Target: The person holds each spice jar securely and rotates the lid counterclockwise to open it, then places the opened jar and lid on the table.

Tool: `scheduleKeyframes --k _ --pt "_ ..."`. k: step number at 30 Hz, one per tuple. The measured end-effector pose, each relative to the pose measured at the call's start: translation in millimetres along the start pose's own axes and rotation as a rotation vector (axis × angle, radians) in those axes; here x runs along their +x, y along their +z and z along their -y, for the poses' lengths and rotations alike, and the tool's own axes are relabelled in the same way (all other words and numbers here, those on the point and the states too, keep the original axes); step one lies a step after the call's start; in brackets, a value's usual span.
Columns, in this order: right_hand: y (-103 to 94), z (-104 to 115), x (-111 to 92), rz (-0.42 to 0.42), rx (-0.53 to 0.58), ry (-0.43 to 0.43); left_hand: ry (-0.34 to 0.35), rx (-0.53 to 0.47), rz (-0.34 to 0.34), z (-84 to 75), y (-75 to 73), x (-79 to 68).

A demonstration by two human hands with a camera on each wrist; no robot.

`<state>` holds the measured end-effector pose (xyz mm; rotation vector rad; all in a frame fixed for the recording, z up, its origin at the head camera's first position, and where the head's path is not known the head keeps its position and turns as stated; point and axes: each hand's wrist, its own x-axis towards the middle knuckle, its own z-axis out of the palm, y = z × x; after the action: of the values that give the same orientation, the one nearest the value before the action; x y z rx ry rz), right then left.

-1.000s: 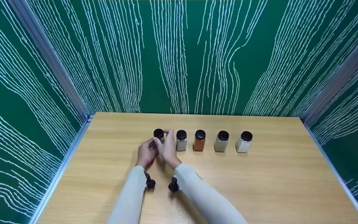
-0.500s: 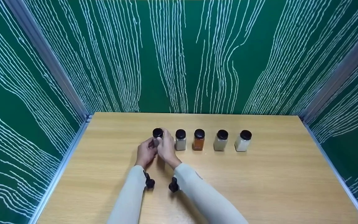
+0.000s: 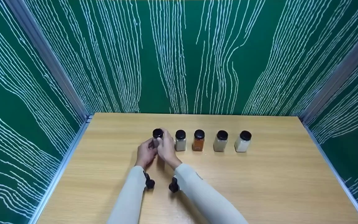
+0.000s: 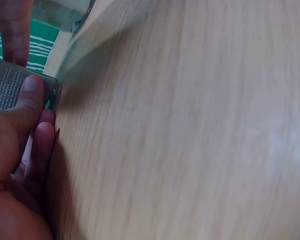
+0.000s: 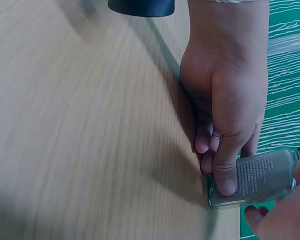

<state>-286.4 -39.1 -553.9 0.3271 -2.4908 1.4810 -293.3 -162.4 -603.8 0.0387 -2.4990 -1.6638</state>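
Observation:
A glass spice jar with a black lid (image 3: 158,133) stands upright at the left end of a row. My left hand (image 3: 146,152) grips its lower part from the left, and the left thumb (image 5: 225,177) presses over the printed text on the glass in the right wrist view. Around the upper part, just under the lid, my right hand (image 3: 167,151) holds the same jar from the right, its fingers reaching behind. In the left wrist view the jar's glass (image 4: 5,87) shows beside the left thumb, its lid out of frame.
To the right stand more black-lidded jars: a greyish one (image 3: 181,142), an orange-red one (image 3: 199,143), a beige one (image 3: 220,143) and a white one (image 3: 243,143). They share the wooden table (image 3: 259,186). Green walls with white lines (image 3: 194,62) enclose the back and sides.
The right hand's thumb and fingers have closed in around the jar's upper part, and more of its glass shows between the hands. The other jars have stayed in place.

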Motion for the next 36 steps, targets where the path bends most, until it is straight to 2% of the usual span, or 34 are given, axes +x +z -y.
scheduleKeyframes --k 4,12,16,19,21,23,28,30,36 --pt "-0.6 -0.3 0.7 0.007 0.013 0.006 -0.024 -0.023 0.009 0.3 0.1 0.2" --pt "-1.1 0.4 1.0 0.026 0.031 0.014 -0.018 -0.007 0.009 -0.5 -1.4 0.2" --pt "-0.9 2.1 0.1 0.047 0.044 0.048 0.056 0.071 -0.023 0.4 -1.5 0.3" --pt "0.2 2.5 -0.3 0.027 0.067 0.064 0.119 0.127 -0.055 1.1 -0.5 -0.5" --pt "0.7 2.3 -0.2 -0.001 0.088 0.069 0.131 0.137 -0.059 1.1 0.3 -1.0" --pt "1.3 1.5 -0.2 -0.036 0.095 0.080 0.119 0.117 -0.042 0.6 1.4 -1.7" --pt "1.2 0.2 0.4 -0.102 0.090 0.096 0.090 0.139 -0.023 -1.0 1.5 -1.6" --pt "0.9 0.5 0.5 -0.105 0.086 0.096 0.066 0.143 -0.027 -1.8 0.6 -1.4" --pt "0.9 0.9 -0.4 -0.062 0.032 0.050 0.011 0.036 -0.004 -1.7 -1.1 -0.4"
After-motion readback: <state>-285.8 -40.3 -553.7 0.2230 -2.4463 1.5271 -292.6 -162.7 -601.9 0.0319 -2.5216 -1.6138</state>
